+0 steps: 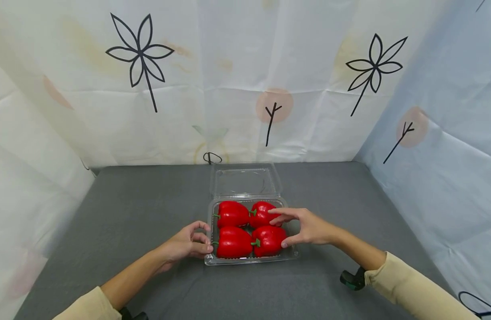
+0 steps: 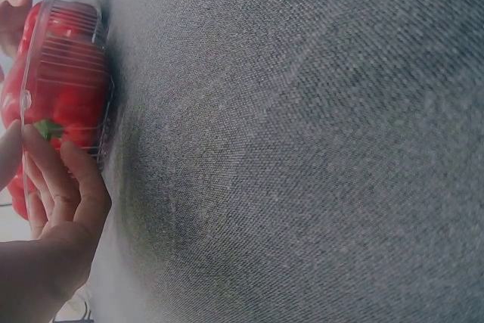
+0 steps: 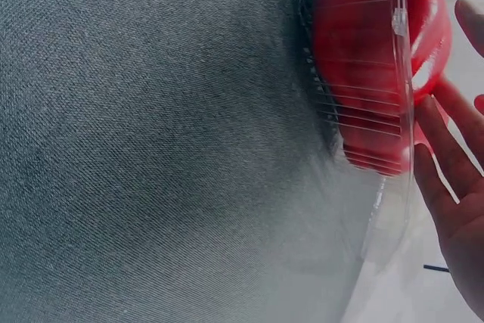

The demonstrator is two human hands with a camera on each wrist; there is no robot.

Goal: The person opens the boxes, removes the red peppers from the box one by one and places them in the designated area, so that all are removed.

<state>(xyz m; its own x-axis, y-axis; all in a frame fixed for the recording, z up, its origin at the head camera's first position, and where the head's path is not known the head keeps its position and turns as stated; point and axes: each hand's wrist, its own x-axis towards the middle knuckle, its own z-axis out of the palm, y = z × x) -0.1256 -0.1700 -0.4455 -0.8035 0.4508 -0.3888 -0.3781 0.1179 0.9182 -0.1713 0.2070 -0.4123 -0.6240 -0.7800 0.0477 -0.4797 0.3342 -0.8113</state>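
Note:
A clear plastic clamshell container (image 1: 249, 262) stands on the grey table with its lid (image 1: 245, 180) folded open toward the back. Several red bell peppers with green stems lie inside in two rows, among them a front-left pepper (image 1: 234, 243), a front-right pepper (image 1: 269, 242) and a back-left pepper (image 1: 232, 214). My left hand (image 1: 187, 243) pinches the container's left rim between thumb and fingers, also seen in the left wrist view. Over the right side, my right hand (image 1: 311, 227) spreads its fingers above the back-right pepper (image 1: 261, 211), thumb near the front-right one.
Grey cloth covers the table (image 1: 149, 200) on both sides of the container. A white patterned sheet (image 1: 237, 80) hangs behind it, with more sheeting at the left and right. A dark device (image 1: 352, 280) is worn on the right wrist.

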